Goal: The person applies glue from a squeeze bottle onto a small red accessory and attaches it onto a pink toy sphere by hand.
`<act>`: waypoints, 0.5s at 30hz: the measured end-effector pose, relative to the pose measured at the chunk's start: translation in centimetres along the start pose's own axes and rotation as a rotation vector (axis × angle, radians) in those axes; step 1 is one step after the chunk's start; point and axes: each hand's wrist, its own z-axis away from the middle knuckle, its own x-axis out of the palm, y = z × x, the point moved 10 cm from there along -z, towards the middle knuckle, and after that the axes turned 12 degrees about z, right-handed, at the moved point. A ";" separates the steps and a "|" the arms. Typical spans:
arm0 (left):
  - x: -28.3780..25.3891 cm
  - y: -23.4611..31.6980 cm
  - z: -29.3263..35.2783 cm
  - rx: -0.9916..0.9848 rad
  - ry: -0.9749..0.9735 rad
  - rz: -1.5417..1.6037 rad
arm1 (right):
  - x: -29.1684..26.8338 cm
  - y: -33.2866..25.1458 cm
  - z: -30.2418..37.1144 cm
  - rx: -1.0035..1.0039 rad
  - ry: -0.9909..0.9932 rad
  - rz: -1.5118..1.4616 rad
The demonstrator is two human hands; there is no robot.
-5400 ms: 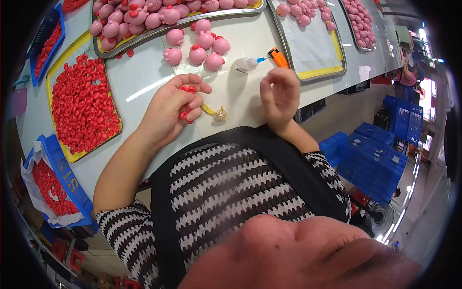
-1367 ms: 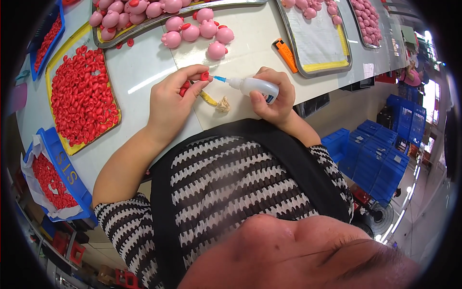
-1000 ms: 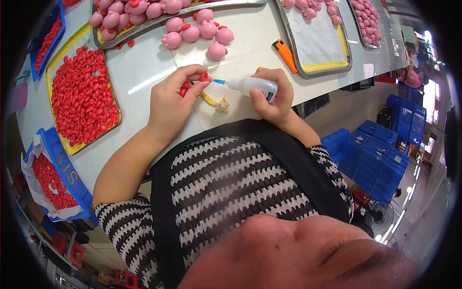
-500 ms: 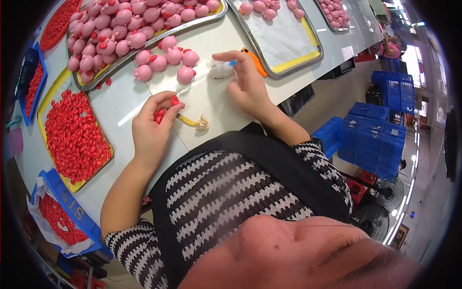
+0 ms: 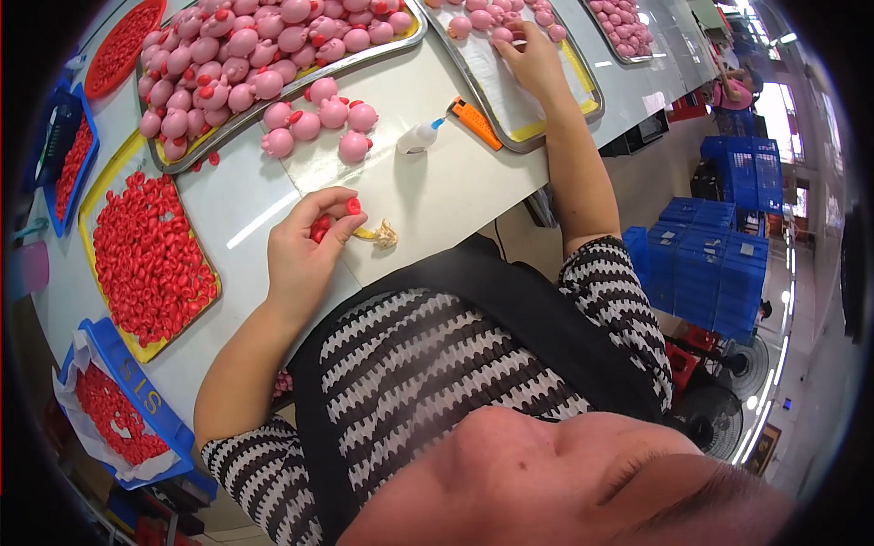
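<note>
My left hand (image 5: pixel 303 259) is closed around several small red plastic rings, with one red ring (image 5: pixel 354 207) pinched between thumb and fingertips. Over the metal tray (image 5: pixel 526 144) at the far right, my right hand (image 5: pixel 535 65) has its fingers closed on a pink ball-shaped figure (image 5: pixel 502 35). Other pink figures lie around it in that tray. A small white squeeze bottle (image 5: pixel 417 138) with a blue tip stands on the table between my hands. Beside the left fingers lies a yellow-handled tool (image 5: pixel 366 234) with a clump of pale material (image 5: pixel 386 236) at its end.
Loose pink figures (image 5: pixel 333 113) sit before a heaped tray rim (image 5: pixel 300 86). An orange cutter (image 5: pixel 476 124) lies by the right tray. Red rings (image 5: pixel 146 259) fill a yellow-edged tray at left. A blue bin (image 5: pixel 137 387) stands at the lower left, blue crates (image 5: pixel 706 264) at right.
My right hand has left the bottle and reached away to the right tray, onto a pink figure. The bottle now stands free. My left hand has shifted slightly right, still with the red rings.
</note>
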 end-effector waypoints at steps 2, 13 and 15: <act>0.2 0.3 0.2 0.043 -0.031 -0.034 | -1.8 -0.7 1.5 0.101 0.023 -0.175; 0.5 0.2 0.3 0.047 -0.056 -0.078 | -3.5 -19.3 15.6 -0.586 -0.189 -0.602; 0.7 0.4 0.3 0.064 -0.070 -0.115 | -3.0 -20.0 15.8 -0.601 -0.173 -0.596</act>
